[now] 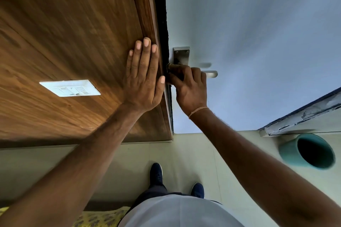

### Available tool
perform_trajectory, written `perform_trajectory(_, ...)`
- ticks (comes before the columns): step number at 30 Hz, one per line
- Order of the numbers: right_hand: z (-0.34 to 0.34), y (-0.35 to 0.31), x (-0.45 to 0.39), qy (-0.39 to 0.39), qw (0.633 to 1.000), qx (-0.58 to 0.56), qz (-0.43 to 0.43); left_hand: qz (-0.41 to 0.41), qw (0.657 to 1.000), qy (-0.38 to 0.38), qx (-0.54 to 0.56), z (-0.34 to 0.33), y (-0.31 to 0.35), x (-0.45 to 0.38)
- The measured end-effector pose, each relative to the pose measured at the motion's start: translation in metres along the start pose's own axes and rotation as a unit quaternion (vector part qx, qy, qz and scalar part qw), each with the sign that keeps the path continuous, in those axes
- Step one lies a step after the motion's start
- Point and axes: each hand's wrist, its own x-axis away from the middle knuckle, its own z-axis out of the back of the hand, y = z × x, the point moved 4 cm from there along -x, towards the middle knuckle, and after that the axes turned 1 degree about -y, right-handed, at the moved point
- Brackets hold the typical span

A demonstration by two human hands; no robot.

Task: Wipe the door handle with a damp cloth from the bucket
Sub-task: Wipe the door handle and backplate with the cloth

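Note:
A metal lever door handle [211,74] on a steel backplate [181,55] sits on the pale blue door [258,33]. My right hand [191,88] is closed around the lever near its pivot, so only the lever's free end shows. My left hand [144,79] lies flat with its fingers apart on the brown wooden panel [73,33] just left of the door's edge. A teal bucket [289,150] stands on the floor at the lower right, its inside dark. No cloth is visible in either hand.
A white switch plate [70,88] is set in the wooden panel to the left. My dark blue shoes [156,173] stand on the pale tiled floor below the door. A grey ledge [302,116] runs above the bucket. Yellow patterned fabric [99,217] shows at the bottom left.

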Motion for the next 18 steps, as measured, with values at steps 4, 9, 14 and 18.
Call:
perform_trajectory(4, -0.006, 0.011, -0.002, 0.028, 0.997, 0.035, 0.057, 0.006, 1.000, -0.001, -0.002, -0.001, 0.001, 0.000)
perform_trajectory(9, 0.000, 0.024, 0.007, 0.032, 0.996, 0.012, 0.078, -0.004, 1.000, -0.004, 0.000, -0.001, 0.002, 0.000)
perform_trajectory(14, 0.007, 0.033, 0.008, 0.038, 0.996, -0.024, 0.072, -0.009, 1.000, -0.003, 0.000, 0.001, 0.002, 0.000)
perform_trajectory(18, 0.021, 0.055, 0.014, 0.061, 0.997, -0.026, 0.032, -0.005, 1.000, 0.001, -0.002, 0.002, 0.003, -0.001)
